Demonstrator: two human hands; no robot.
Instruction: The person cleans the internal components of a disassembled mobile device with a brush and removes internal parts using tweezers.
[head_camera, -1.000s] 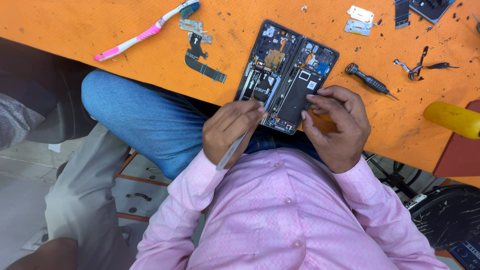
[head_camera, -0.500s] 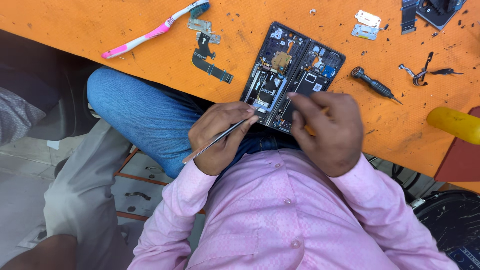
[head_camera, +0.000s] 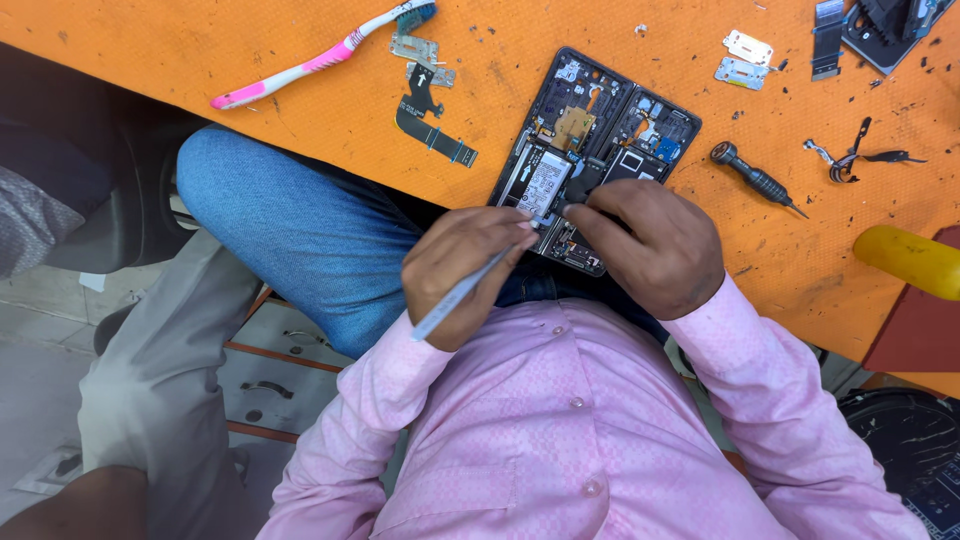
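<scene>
two hands on the opened phone (head_camera: 610, 140), left hand (head_camera: 462, 270) gripping tweezers (head_camera: 465, 290), right hand (head_camera: 650, 245) pinching a part.

Matt, scuffed orange tabletop (head_camera: 300, 120)

Opened phone (head_camera: 600, 140) hemmed in: flex cable (head_camera: 432, 128) and metal plates (head_camera: 420, 50) just left, screwdriver (head_camera: 755, 180) near right. Both hands crowd its near edge. Bare desk (head_camera: 200, 45) open far left, beyond toothbrush (head_camera: 300, 65).
</scene>
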